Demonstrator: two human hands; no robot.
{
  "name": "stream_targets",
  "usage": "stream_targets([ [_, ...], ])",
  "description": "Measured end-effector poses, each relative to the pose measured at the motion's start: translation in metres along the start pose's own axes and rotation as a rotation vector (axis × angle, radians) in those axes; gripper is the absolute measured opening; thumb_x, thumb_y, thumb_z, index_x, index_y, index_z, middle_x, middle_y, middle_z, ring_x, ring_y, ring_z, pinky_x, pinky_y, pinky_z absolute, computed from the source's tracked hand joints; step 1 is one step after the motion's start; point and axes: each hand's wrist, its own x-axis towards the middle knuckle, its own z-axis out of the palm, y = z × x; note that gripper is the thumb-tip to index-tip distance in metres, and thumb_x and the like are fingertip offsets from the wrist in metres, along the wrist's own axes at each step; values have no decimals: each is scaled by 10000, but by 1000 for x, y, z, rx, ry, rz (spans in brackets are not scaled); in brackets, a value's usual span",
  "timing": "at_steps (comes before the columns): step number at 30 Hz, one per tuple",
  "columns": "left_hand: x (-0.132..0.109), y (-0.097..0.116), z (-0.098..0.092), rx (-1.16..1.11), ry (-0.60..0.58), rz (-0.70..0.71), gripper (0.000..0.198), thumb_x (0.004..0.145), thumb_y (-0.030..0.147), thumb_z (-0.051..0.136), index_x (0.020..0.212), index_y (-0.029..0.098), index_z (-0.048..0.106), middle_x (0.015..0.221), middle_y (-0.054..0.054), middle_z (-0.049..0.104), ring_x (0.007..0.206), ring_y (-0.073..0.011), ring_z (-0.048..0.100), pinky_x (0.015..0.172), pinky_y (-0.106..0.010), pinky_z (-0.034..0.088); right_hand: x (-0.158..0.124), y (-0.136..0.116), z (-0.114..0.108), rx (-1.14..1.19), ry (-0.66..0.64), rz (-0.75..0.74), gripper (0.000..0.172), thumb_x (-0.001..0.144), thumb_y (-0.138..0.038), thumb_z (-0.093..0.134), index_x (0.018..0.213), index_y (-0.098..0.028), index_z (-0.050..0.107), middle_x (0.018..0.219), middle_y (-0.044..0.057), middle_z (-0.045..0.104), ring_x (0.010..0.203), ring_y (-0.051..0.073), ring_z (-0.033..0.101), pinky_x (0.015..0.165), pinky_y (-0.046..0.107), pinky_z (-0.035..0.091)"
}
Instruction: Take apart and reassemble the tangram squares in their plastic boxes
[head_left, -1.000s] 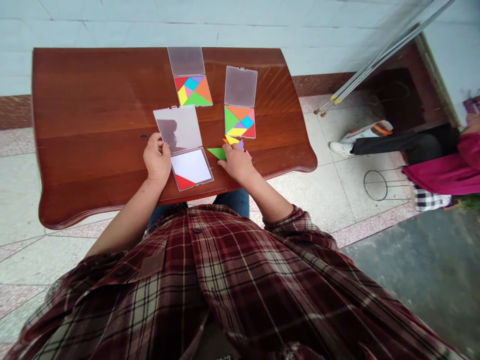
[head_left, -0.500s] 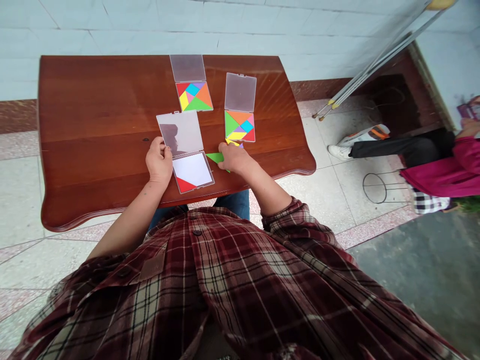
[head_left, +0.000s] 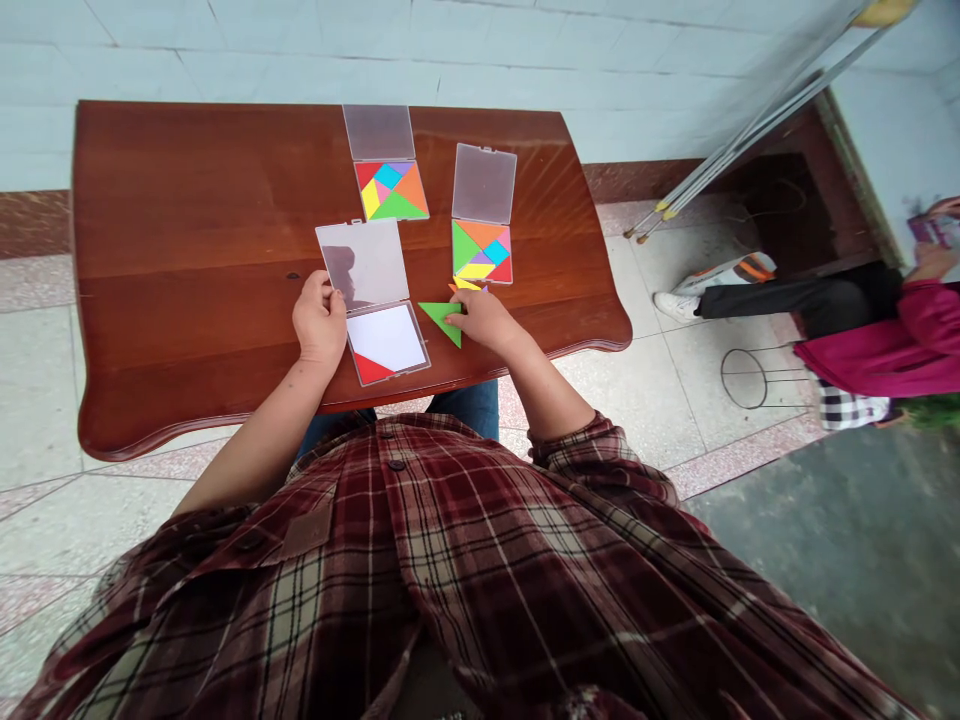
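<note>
An open tangram case (head_left: 386, 338) lies in front of me, its clear lid (head_left: 364, 265) folded back. A red triangle (head_left: 370, 369) fills its near left corner; white backing shows in the remainder. My left hand (head_left: 320, 318) is closed at the case's left edge, thumb and curled fingers by the hinge. To the right of the case, my right hand (head_left: 484, 318) pinches a green triangle (head_left: 444, 322) by its right side. Just beyond that hand, partly covered by it, lie a yellow piece (head_left: 466, 285) and bits of orange and purple pieces.
Two more open cases, a far one (head_left: 391, 190) and a right one (head_left: 481, 252), hold complete coloured squares on the brown wooden table (head_left: 187, 230). Crutches (head_left: 720, 150) lean on the wall at right. A person in a magenta top (head_left: 877, 345) sits beyond the table.
My right hand has shifted slightly right, and more of the green triangle shows under its fingers. My left hand stays at the case's edge. The view has shifted slightly.
</note>
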Motion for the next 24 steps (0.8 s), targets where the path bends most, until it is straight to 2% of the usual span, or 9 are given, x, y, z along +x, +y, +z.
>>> stream_targets([
  [3,0,-1,0,-1,5,4,185,853,263,535,1019,200,589,722,23,605,630,-118,575,778,-295,526,0,3,0,118,100,-83,102,794,-198,569,876,-156,615,765,21,578,720,163,498,719,309,381],
  [8,0,-2,1,-8,6,2,208,830,213,529,1027,198,594,716,28,615,620,-113,570,756,-285,525,3,-13,9,325,-47,-228,83,801,-204,531,828,-164,598,713,-13,549,687,132,486,700,282,372],
  [13,0,2,0,-12,-8,-18,186,837,209,525,1012,198,588,730,23,622,636,-119,584,776,-287,524,0,-34,16,374,41,-260,30,781,-202,578,788,-174,568,657,-41,503,637,111,441,665,269,340],
  [17,0,2,0,-4,1,-11,186,831,212,529,1006,192,590,720,24,624,631,-117,583,759,-283,523,1,-38,22,402,91,-271,56,783,-205,592,761,-183,545,635,-51,484,629,107,432,659,265,331],
  [24,0,2,-1,7,-7,-13,176,834,227,538,1000,201,590,735,19,634,642,-124,588,778,-288,521,11,-27,31,529,-9,-230,57,796,-228,574,777,-194,533,619,-64,487,570,99,432,622,261,343],
])
